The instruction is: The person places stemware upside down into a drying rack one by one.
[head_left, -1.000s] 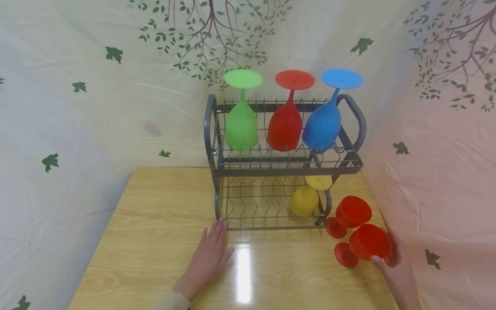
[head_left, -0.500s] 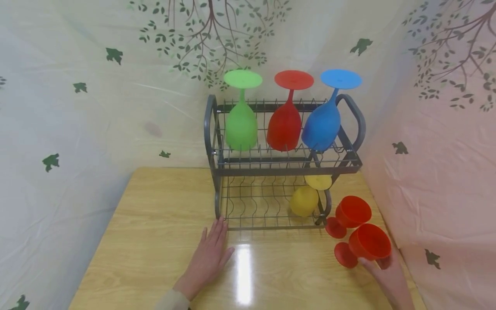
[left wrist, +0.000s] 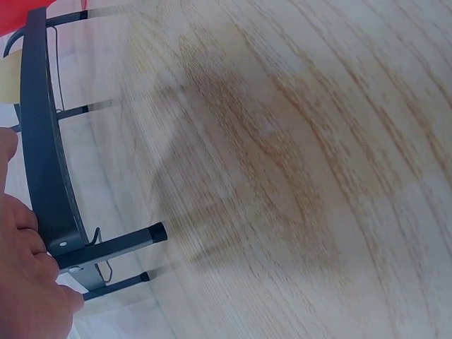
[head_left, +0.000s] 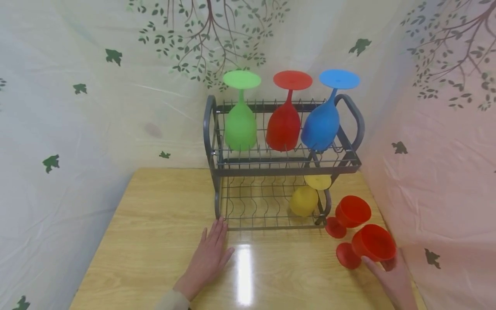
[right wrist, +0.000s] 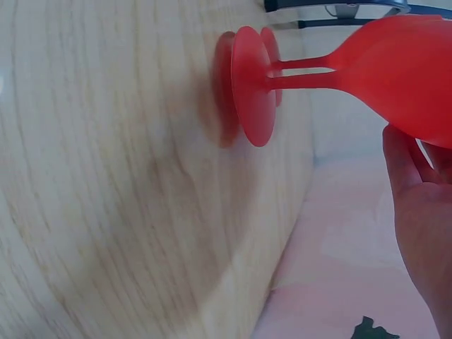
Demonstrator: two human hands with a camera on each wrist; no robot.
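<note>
My right hand (head_left: pixel 391 280) grips a red plastic goblet (head_left: pixel 360 247) by its bowl, thumb on the near side, the other fingers mostly hidden behind. The goblet is upright, mouth up. In the right wrist view its round foot (right wrist: pixel 253 88) shows close over the wood surface. Just behind it stands a second red goblet (head_left: pixel 345 213), also mouth up. My left hand (head_left: pixel 207 265) lies with fingers extended and thumb apart, fingertips at the lower left front corner of a dark two-tier dish rack (head_left: pixel 286 172). In the left wrist view, those fingers rest against the rack's frame (left wrist: pixel 53 141).
Upside down on the top tier stand a green goblet (head_left: pixel 241 127), a red goblet (head_left: pixel 283 129) and a leaning blue goblet (head_left: pixel 320 127). A yellow goblet (head_left: pixel 304 201) leans on the lower tier's right side. Printed cloth (head_left: pixel 438 193) hangs close along the table's right edge.
My right hand's thumb has shifted left along the bowl, and the near red goblet has moved slightly right, away from the one behind. My left hand stays where it was.
</note>
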